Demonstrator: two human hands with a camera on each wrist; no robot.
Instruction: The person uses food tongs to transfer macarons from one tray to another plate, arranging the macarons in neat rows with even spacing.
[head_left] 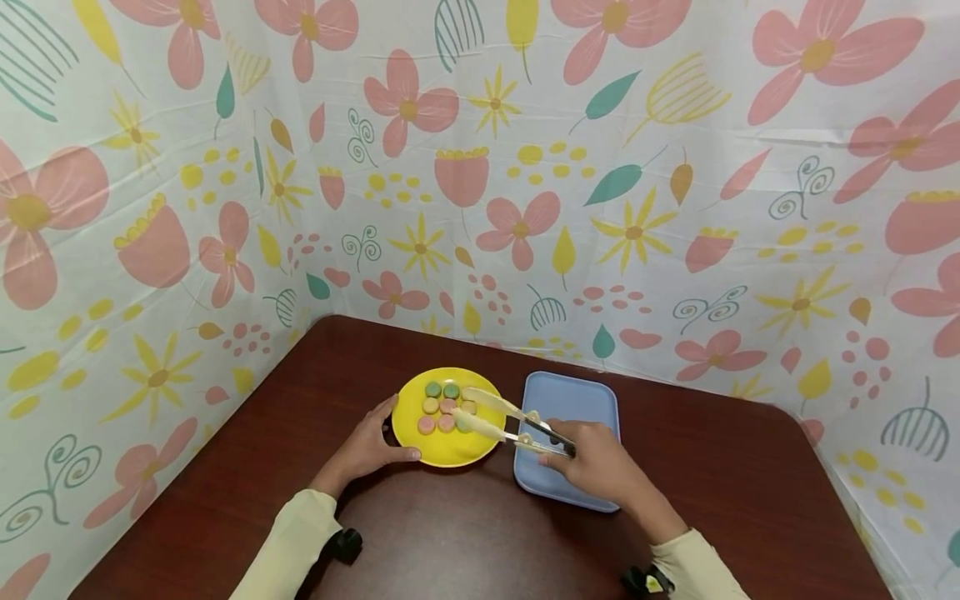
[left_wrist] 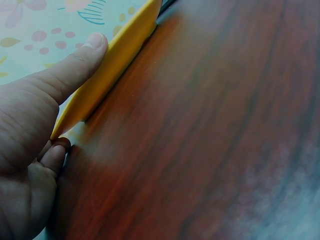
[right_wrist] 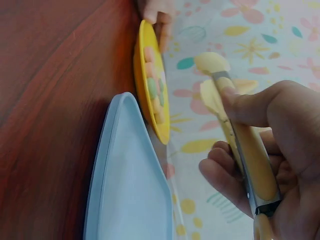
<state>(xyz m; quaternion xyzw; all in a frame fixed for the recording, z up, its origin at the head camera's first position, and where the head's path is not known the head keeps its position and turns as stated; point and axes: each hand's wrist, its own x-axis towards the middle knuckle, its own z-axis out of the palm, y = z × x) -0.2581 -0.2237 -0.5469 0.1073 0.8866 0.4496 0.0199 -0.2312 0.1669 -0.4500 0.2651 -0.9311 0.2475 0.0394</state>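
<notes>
My left hand (head_left: 365, 446) grips the left side of a round yellow plate (head_left: 450, 452), thumb along the near rim and fingertips beneath it in the left wrist view. Several small pink, green and yellow macarons (head_left: 426, 425) lie in rows on the plate. In my right hand (head_left: 600, 467) is a pair of tongs (head_left: 495, 402) with cream tips and metal arms. Their tips are spread apart over the right side of the plate, around the macarons there in the head view. The right wrist view shows nothing between the tips.
A light blue rectangular tray (head_left: 581, 400) lies right of the plate, partly under the right hand and tongs in the head view. Both stand on a dark brown wooden table (head_left: 720, 467). A flower-patterned cloth (head_left: 517, 208) hangs behind the table and along its left side.
</notes>
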